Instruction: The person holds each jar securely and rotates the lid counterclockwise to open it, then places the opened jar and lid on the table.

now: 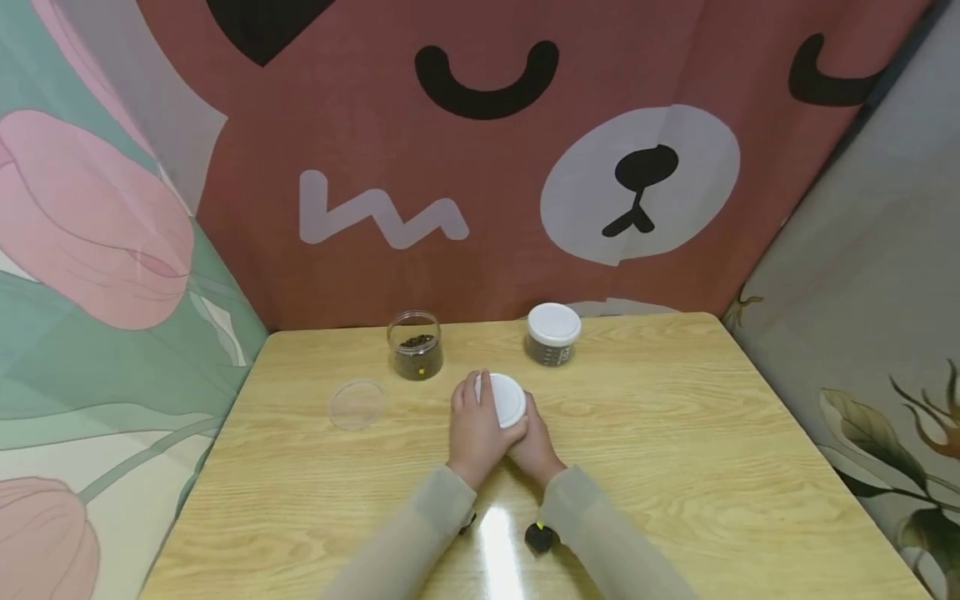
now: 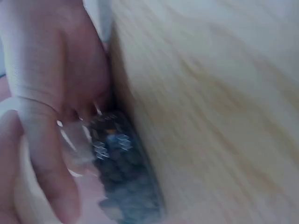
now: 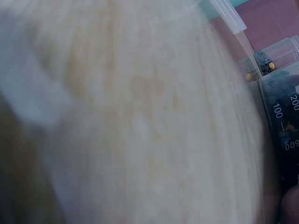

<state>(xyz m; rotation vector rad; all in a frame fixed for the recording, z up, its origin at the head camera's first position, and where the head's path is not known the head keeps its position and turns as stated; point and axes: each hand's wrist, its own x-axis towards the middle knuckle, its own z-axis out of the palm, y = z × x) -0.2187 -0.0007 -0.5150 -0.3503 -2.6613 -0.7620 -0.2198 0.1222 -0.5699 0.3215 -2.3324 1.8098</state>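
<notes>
Both hands hold a clear plastic jar near the middle of the table, its lower part filled with dark pellets. Its round white lid faces up in the head view. My left hand wraps the left side, with fingers at the lid's edge and the thumb across the front. From the right, my right hand grips the jar's side, partly hidden behind the left thumb. White measuring marks show on the jar's wall in the right wrist view, where only a bit of a fingertip appears.
An uncovered clear jar with dark pellets and a yellow piece stands at the back left. Nearby lies a clear round disc. Another white-lidded jar stands at the back right, close to the printed curtain behind the table.
</notes>
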